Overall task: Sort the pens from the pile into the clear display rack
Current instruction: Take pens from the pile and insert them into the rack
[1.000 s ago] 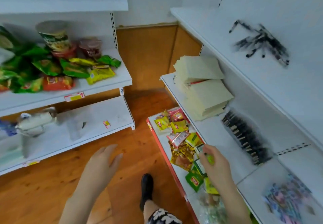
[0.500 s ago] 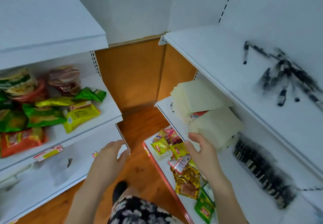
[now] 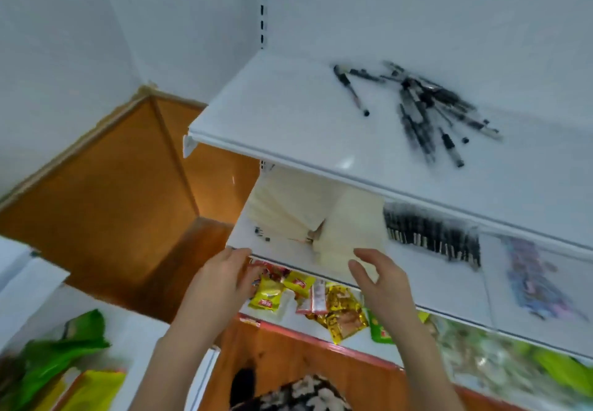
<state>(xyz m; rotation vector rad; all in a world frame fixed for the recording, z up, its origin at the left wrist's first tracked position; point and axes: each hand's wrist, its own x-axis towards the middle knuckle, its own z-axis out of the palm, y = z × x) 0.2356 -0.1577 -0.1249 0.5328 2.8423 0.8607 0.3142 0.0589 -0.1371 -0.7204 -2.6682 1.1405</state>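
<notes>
Both hands have risen in the last half second, from over the bright foil snack packets (image 3: 288, 288) on the bottom shelf to the front edge of the middle white shelf (image 3: 282, 250). The view has also tilted up, so the top shelf now shows in full. The left hand (image 3: 224, 277) has fairly straight fingers at the shelf lip; whether they touch it I cannot tell. The right hand (image 3: 382, 279) is loosely spread, with bent fingers that pinch nothing.

The loose pile of slim black-and-clear plastic pens (image 3: 426, 112) lies on the top white metal shelf (image 3: 272, 105), well above both hands and to their right. One pen lies apart on its left. They look light, stiff and smooth, so they probably roll easily. A pinch at mid-barrel, one or a few at a time, seems safest.

The clear display rack (image 3: 433, 234) is probably the blurred row of dark pens on the middle shelf. Its walls cannot be made out. The top shelf's lip hides its back and part of the cream paper stacks (image 3: 349, 227).
</notes>
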